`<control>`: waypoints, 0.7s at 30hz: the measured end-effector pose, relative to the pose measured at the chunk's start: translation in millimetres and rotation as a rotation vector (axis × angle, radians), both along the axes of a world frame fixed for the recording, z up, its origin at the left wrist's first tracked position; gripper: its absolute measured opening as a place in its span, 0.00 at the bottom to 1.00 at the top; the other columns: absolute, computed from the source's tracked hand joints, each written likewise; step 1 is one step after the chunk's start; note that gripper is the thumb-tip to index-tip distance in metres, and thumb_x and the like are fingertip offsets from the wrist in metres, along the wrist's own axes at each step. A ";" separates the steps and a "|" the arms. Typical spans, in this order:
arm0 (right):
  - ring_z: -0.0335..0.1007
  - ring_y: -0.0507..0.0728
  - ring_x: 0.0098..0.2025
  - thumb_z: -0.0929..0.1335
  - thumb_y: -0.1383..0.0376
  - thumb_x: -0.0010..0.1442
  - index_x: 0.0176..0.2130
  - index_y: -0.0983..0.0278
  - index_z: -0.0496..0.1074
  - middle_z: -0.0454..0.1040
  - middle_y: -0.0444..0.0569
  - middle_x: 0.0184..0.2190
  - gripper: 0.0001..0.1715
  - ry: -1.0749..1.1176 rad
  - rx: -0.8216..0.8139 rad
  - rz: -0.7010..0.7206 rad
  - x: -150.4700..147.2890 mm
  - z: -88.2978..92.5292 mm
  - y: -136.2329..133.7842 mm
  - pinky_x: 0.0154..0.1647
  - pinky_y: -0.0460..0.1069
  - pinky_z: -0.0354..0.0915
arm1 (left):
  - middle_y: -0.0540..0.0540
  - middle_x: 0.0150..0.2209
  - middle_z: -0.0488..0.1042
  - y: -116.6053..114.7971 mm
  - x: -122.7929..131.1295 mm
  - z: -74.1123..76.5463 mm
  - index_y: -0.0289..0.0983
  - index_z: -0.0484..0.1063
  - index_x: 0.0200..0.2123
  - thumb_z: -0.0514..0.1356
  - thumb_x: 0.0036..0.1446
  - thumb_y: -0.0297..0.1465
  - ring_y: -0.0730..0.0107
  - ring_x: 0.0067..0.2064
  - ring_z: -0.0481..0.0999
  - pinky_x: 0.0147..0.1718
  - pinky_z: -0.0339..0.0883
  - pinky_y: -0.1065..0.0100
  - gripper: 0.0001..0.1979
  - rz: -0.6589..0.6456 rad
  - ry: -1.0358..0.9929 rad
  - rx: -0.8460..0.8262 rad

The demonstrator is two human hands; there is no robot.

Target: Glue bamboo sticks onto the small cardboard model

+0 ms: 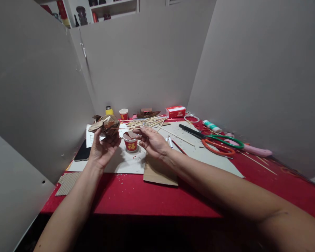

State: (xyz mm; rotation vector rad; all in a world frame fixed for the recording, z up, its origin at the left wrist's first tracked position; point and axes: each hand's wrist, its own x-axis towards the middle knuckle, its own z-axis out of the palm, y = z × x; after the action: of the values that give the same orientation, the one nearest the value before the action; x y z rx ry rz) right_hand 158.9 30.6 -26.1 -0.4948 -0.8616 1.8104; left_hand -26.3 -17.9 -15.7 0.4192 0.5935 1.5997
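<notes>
My left hand (pixel 104 151) is closed around the underside of a small brown cardboard model (pixel 110 126) and holds it up above the table. Corrugated edges and pale pieces show on the model. In a pinch, my right hand (pixel 152 140) grips a thin reddish stick (pixel 123 128), its far end reaching the model's side; whether that end has bristles is too small to tell. Between the hands, a red paper cup (pixel 130 143) with a gold character stands on the white sheet, dark reddish stain inside it. Below my right hand lies a flat piece of brown cardboard (pixel 160 171).
Bamboo sticks (pixel 149 122) lie behind the cup. Large scissors (pixel 212 138) with green and orange handles rest at right, beside a pink-handled tool (pixel 257 150). A black phone (pixel 82 152) and corrugated cardboard (pixel 68 183) are at left. A model boat (pixel 148 113) and red box (pixel 175 112) stand behind.
</notes>
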 end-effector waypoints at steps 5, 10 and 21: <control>0.75 0.46 0.23 0.69 0.67 0.65 0.32 0.64 0.74 0.82 0.43 0.27 0.08 -0.010 -0.008 0.034 -1.1 -1.3 -0.5 0.17 0.38 0.63 | 0.36 0.36 0.79 -1.1 1.4 1.0 0.28 0.65 0.59 0.62 0.57 0.42 0.61 0.38 0.80 0.42 0.76 0.63 0.32 0.025 -0.005 -0.007; 0.76 0.47 0.23 0.65 0.69 0.68 0.33 0.62 0.73 0.82 0.42 0.27 0.12 0.033 -0.021 -0.027 4.3 9.5 0.9 0.19 0.38 0.66 | 0.36 0.38 0.80 -1.4 2.7 1.9 0.29 0.66 0.58 0.61 0.57 0.43 0.61 0.39 0.81 0.42 0.76 0.64 0.32 0.003 0.012 -0.018; 0.75 0.45 0.21 0.66 0.68 0.68 0.32 0.62 0.73 0.82 0.40 0.27 0.10 0.066 -0.002 -0.044 9.5 12.6 6.0 0.17 0.37 0.65 | 0.35 0.37 0.80 -2.9 1.2 3.5 0.29 0.67 0.58 0.61 0.57 0.42 0.61 0.38 0.81 0.42 0.77 0.64 0.30 0.027 -0.001 -0.018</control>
State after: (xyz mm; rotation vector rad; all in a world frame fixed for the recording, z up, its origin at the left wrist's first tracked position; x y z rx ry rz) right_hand 168.4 36.6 -13.5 -0.4495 -0.7978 1.7780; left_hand -25.1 -20.9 -12.2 0.3988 0.6148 1.6194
